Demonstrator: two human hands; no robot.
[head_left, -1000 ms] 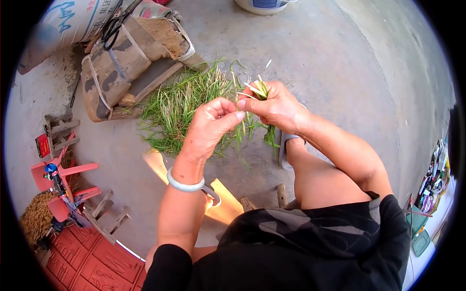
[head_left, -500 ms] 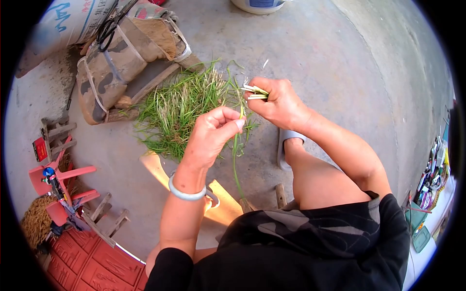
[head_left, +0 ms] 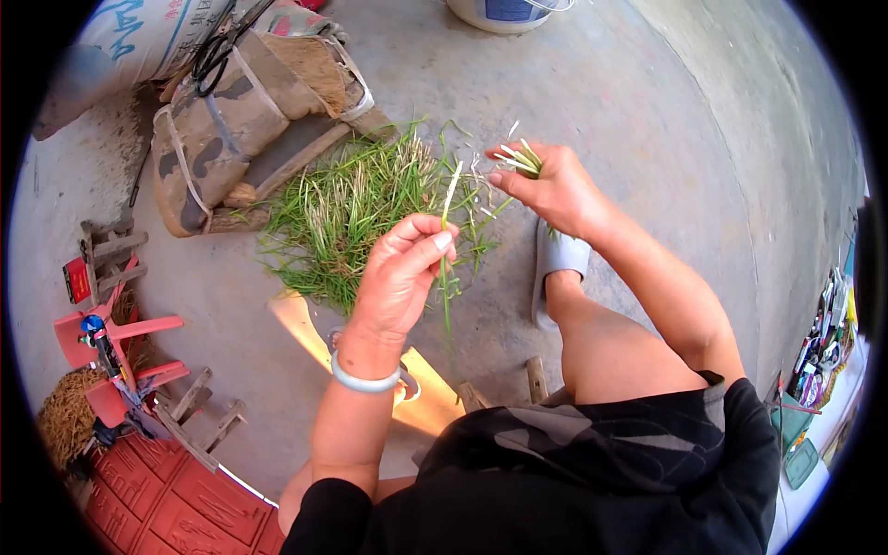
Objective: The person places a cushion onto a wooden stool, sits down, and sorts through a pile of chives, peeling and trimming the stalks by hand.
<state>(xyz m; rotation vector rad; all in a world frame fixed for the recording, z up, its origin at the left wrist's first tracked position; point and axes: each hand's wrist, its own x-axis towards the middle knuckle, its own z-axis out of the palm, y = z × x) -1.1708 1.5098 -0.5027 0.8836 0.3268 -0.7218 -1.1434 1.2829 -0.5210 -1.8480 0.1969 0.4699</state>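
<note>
My left hand [head_left: 402,268], with a pale bracelet on its wrist, pinches one chive stalk [head_left: 452,190] between thumb and forefinger. Its white end points up and its green leaf hangs below the fingers. Higher and to the right, my right hand [head_left: 566,190] keeps a small bunch of chives [head_left: 525,159] in its palm, white ends sticking out toward the left. The thumb and forefinger of that hand are apart. A loose pile of green chives [head_left: 347,217] lies on the floor beyond my left hand, with pale scraps scattered at its right side.
A camouflage-covered wooden seat [head_left: 222,129] stands behind the pile, with black scissors [head_left: 213,65] on it. Above is a bucket [head_left: 499,17]. At left are a small red chair [head_left: 116,342] and red panels [head_left: 157,495]. My slippered foot [head_left: 560,264] rests on the concrete floor.
My hands have moved apart: the right one shifted right and opened its thumb and forefinger. The stalk in my left hand now stands up with its white end bare.
</note>
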